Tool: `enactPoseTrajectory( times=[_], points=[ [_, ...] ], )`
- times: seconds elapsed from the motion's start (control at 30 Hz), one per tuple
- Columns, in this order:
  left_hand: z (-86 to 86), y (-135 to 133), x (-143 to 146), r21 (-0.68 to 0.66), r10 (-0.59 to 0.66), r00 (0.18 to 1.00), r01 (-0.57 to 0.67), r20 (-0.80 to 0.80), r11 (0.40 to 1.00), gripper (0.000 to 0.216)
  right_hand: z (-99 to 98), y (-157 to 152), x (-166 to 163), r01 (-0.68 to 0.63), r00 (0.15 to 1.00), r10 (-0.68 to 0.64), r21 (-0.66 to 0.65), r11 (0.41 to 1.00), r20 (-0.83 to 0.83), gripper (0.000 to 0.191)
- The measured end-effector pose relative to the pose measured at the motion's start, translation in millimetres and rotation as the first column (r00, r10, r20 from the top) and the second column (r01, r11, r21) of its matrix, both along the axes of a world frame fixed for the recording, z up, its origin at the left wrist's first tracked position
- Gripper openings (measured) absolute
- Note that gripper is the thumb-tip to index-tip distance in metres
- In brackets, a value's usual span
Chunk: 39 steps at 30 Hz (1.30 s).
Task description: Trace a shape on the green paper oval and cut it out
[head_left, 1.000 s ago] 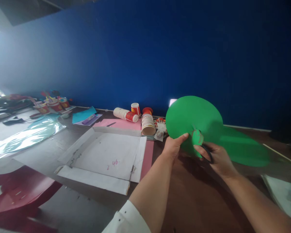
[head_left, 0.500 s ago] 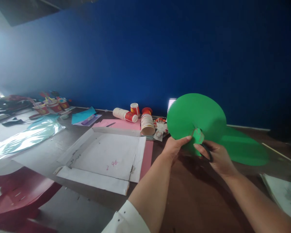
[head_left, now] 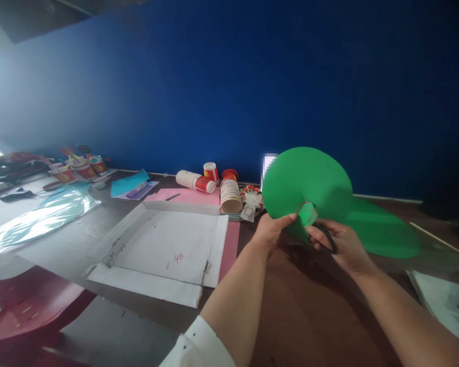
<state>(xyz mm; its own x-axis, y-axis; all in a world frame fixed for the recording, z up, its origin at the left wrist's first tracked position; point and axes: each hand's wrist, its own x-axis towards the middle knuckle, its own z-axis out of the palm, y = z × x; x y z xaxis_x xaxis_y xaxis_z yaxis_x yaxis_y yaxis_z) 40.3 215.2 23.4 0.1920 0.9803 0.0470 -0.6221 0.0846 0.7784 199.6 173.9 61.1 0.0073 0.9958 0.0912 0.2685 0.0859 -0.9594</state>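
Observation:
My left hand (head_left: 274, 230) pinches the lower edge of a round green paper disc (head_left: 306, 173), its thumb on the near face. The disc is held up, tilted, above the brown table. Scissors with a black handle (head_left: 329, 238) are gripped in my right hand (head_left: 338, 244); their blades are hidden behind the paper. Near the disc's lower middle a small flap (head_left: 308, 213) with reddish drawn lines stands out between my two hands. Another green paper piece (head_left: 386, 229) lies behind my right hand.
A shallow white cardboard tray (head_left: 149, 244) lies left of my arms, over pink paper (head_left: 183, 195). Stacked paper cups (head_left: 230, 196) and a cup figure (head_left: 251, 199) stand behind it. A red chair (head_left: 30, 306) is at lower left, a thin stick (head_left: 439, 239) at right.
The small flap has tilted slightly to the left between my hands, and the scissors have shifted a little with it. The whole view has moved slightly; both hands keep their hold.

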Motion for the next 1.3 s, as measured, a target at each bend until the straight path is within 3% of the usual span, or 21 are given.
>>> enactPoseTrajectory(
  times=[0.47,1.1,1.3],
  points=[
    [10.6,-2,-5,-0.042,0.031,0.999,-0.031,-0.013,0.999,0.06,5.1,-2,0,0.022,1.0,-0.022,0.0,1.0,0.009,0.051],
    [6.1,2,-6,-0.031,0.035,0.999,-0.036,-0.007,0.999,0.056,7.1,0,2,0.038,0.999,-0.038,0.013,0.999,0.033,0.05],
    [5.7,5,-9,-0.012,0.072,0.993,-0.073,-0.097,0.997,0.055,8.0,-1,1,0.037,0.999,-0.037,0.0,0.999,0.026,0.049]
  ],
)
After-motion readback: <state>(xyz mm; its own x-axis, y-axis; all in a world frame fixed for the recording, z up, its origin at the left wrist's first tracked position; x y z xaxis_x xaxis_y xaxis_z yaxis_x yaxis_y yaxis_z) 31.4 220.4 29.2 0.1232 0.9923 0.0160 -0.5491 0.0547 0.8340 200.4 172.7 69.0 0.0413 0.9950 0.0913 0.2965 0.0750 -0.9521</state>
